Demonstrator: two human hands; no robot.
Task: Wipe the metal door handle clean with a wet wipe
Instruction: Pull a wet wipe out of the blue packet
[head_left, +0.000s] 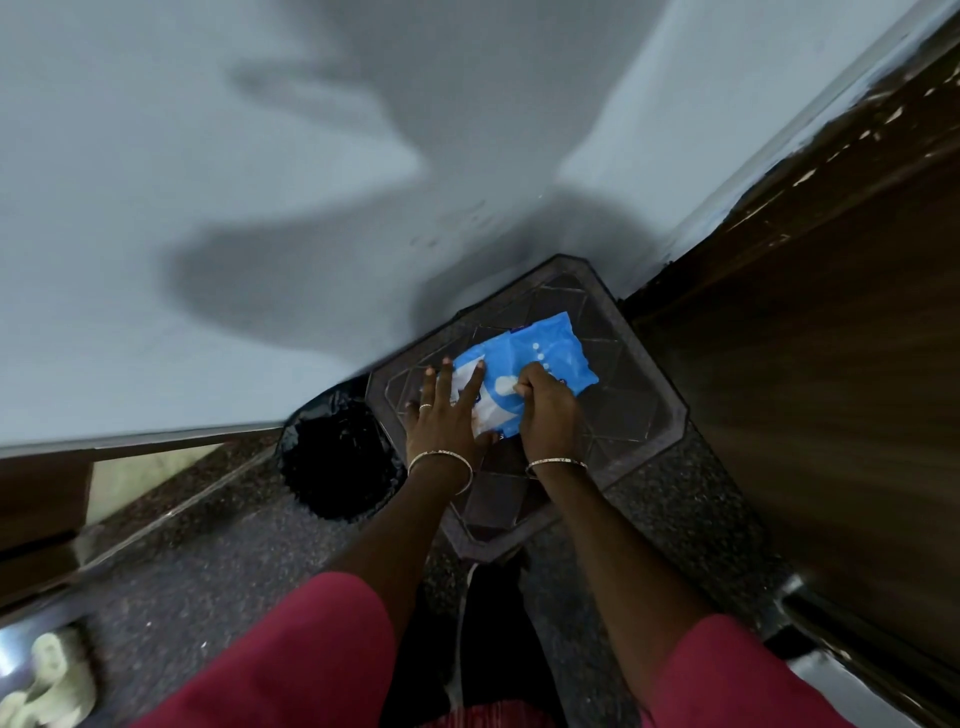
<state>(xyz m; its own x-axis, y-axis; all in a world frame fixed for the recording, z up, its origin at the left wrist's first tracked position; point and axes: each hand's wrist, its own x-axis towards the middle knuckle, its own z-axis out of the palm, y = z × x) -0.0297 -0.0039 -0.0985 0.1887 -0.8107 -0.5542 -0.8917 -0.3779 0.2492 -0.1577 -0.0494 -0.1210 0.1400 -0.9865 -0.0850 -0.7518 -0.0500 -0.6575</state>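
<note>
A blue and white wet wipe pack (545, 358) lies on a dark plastic stool (639, 410) that stands against the grey wall. My left hand (444, 410) rests flat on the pack's left end with its fingers spread. My right hand (545, 402) is closed with its fingertips pinching at the white patch in the middle of the pack; whether it holds a flap or a wipe is unclear. A dark wooden door (810, 364) stands at the right. No metal door handle can be made out.
A black bin lined with a black bag (340, 457) stands on the speckled floor just left of the stool. A wooden frame (41, 509) is at the far left. A pale cloth-like thing (49, 675) lies at the bottom left corner.
</note>
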